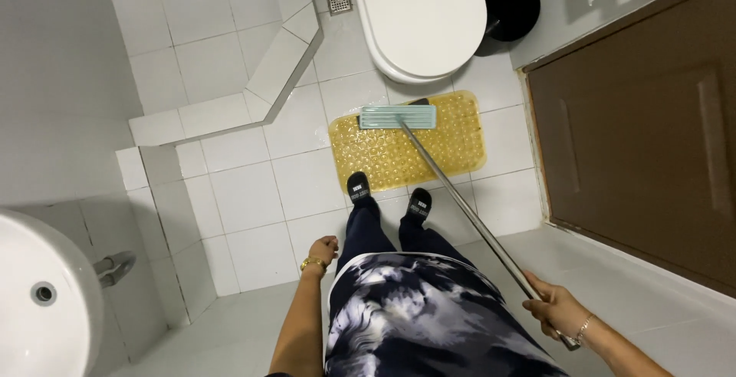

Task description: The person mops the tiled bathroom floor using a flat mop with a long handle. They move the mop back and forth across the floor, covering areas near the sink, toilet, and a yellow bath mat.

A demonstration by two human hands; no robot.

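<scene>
Head view – right hand [558, 312]: it is gripping the upper end of the metal mop handle [460, 204], fingers wrapped fully round it.
Head view – left hand [325, 250]: it is hanging loosely curled beside the thigh, holding nothing and touching nothing but the person's own leg.
Head view – flat mop head [398, 116]: pale green, it is lying flat on the far edge of the yellow bath mat [448, 147], just in front of the toilet [420, 17].
Head view – feet: both dark slippers [359, 186] are standing at the near edge of the mat.
Head view – progress: mopping is under way – the head is working on the mat, and I judge the tiled floor [245, 185] around it is yet to be covered, though no wet or dry patches are telling apart.
Head view – surroundings: a black bin [512, 3] is standing beside the toilet, a brown door [644, 139] at right, a white washbasin [38, 300] at lower left.
</scene>
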